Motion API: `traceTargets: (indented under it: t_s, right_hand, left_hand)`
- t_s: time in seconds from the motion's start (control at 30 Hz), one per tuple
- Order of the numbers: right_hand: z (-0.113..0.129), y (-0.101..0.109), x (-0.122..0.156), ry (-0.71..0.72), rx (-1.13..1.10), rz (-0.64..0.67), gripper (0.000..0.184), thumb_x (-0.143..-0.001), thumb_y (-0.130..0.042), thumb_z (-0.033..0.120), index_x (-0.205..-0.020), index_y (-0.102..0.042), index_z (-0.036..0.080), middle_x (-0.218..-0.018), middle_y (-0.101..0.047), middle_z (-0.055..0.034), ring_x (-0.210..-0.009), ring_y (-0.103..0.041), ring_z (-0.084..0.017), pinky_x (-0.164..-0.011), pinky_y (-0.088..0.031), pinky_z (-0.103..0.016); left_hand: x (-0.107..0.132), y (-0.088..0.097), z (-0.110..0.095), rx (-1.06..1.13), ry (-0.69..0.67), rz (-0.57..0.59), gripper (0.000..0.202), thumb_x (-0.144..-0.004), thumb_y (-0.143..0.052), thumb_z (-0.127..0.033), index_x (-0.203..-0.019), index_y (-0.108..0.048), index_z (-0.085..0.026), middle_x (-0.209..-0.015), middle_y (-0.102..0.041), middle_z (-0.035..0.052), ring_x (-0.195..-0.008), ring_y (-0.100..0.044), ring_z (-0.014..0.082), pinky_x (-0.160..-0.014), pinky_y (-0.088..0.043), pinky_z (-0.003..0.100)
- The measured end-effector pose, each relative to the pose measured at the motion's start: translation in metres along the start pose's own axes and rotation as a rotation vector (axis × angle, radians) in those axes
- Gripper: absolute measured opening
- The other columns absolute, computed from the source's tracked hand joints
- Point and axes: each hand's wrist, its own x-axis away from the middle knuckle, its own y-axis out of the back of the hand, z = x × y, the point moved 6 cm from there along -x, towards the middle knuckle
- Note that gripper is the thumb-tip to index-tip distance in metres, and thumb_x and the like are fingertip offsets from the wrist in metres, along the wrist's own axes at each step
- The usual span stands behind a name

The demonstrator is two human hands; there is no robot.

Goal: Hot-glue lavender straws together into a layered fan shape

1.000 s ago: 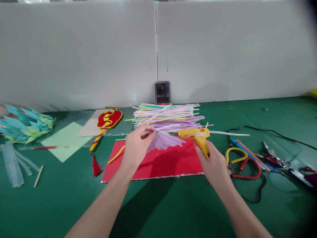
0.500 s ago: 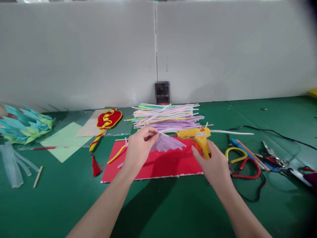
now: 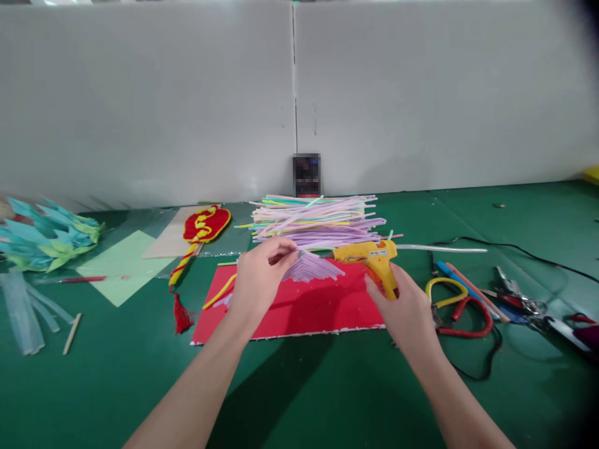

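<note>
My left hand [image 3: 264,268] pinches the upper left end of a lilac fan-shaped piece [image 3: 316,267], made of pipe cleaners laid side by side. In my right hand [image 3: 407,302] is a yellow hot glue gun [image 3: 367,254], my fingers wrapped round its handle. Its nozzle points left and lies close to my left fingertips; whether it touches the lilac piece I cannot tell. A clear glue stick [image 3: 440,249] sticks out of the gun's back. Under both hands lies a red board [image 3: 299,315] with a ragged white front edge. A yellow pipe cleaner [image 3: 219,292] rests at its left.
Behind the board is a pile of pastel pipe cleaners [image 3: 318,218]. Pliers [image 3: 461,312], scissors [image 3: 556,327] and a black cord [image 3: 491,358] lie at right. A red and yellow fan with a tassel [image 3: 206,224], green paper [image 3: 133,268] and glue sticks [image 3: 21,312] are at left.
The lilac piece has shifted slightly left and turned a little in my left hand. The glue gun has moved slightly left, and its glue stick reaches a bit further right.
</note>
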Motion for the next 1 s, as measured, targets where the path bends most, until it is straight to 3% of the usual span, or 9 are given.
traceTargets:
  t_s: [1.0]
  right_hand:
    - [0.0044, 0.0026, -0.0022, 0.067, -0.057, -0.01, 0.033, -0.086, -0.042, 0.039, -0.104, -0.057, 0.016, -0.092, -0.064, -0.0109, -0.081, -0.059, -0.023, -0.069, -0.044, -0.033]
  left_hand:
    - [-0.0021, 0.0063, 0.0018, 0.005, -0.002, -0.023, 0.004, -0.076, -0.062, -0.022, -0.079, -0.063, -0.021, -0.076, -0.069, 0.0011, -0.073, -0.068, 0.0165, -0.069, -0.054, 0.026]
